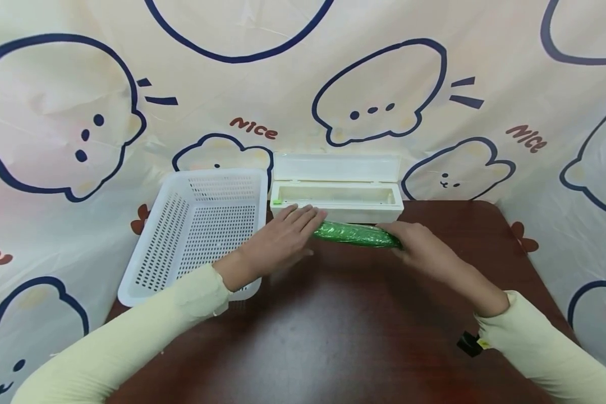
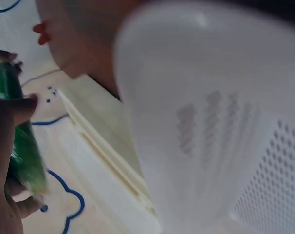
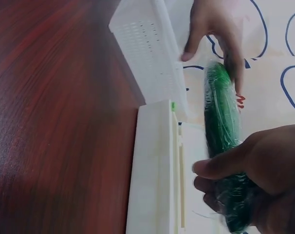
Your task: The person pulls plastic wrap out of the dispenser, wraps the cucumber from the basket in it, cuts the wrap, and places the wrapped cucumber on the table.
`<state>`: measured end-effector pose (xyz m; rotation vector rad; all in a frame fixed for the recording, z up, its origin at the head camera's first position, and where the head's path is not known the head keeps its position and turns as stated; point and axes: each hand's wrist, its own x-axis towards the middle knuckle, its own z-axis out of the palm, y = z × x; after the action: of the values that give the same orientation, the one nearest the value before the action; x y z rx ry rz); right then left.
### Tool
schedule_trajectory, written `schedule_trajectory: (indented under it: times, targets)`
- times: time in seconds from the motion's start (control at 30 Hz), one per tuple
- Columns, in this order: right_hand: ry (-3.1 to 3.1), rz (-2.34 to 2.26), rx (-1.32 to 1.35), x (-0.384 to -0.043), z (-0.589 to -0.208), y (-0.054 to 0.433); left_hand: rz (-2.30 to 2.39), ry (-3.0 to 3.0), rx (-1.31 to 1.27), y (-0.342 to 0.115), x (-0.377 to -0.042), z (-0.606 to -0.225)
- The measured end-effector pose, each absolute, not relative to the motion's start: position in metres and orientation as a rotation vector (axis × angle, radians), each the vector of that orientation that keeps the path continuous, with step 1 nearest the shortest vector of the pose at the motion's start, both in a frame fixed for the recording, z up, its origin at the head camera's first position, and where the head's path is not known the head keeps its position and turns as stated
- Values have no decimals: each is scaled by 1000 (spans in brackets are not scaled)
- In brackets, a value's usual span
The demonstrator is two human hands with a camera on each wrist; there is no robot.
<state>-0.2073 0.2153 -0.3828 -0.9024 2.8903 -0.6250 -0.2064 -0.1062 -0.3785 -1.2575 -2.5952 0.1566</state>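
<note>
A green cucumber [image 1: 357, 234] in clear, shiny plastic film is held up in front of a long white box [image 1: 338, 214]. My right hand [image 1: 424, 247] grips its right end, with thumb and fingers curled round it in the right wrist view. At the other end is my left hand [image 1: 285, 238]. Its fingers are fairly straight and reach the cucumber's tip, while the thumb [image 3: 189, 54] stands away from it. In the left wrist view the wrapped cucumber [image 2: 23, 146] shows at the left edge, partly behind fingers.
The box's lid [image 1: 336, 167] is raised at the back, and a small green piece [image 1: 278, 201] sits on its left front corner. A white perforated basket [image 1: 154, 280] stands left of the box on the dark red-brown table [image 1: 323, 342]. Behind hangs a printed cloth [image 1: 293, 90].
</note>
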Motion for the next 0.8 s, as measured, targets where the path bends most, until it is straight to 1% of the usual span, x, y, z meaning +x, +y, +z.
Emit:
schedule_trajectory:
  times: [0.1,0.27,0.53,0.8]
  targets:
    - [2956,-581,-926,-204,-384,212,68,-2593,-1240,-96,-203,-379]
    - [3027,-506,-974,-199,-383,206,71,-2556,-1226,-83,-199,-378]
    - [3077,-436,-1066,-193,-384,202,94,-2610,-1208,-76,-199,-380]
    - [3035,-488,-1031,-193,-394,203,58,-2638,-1209,-75,-201,-388]
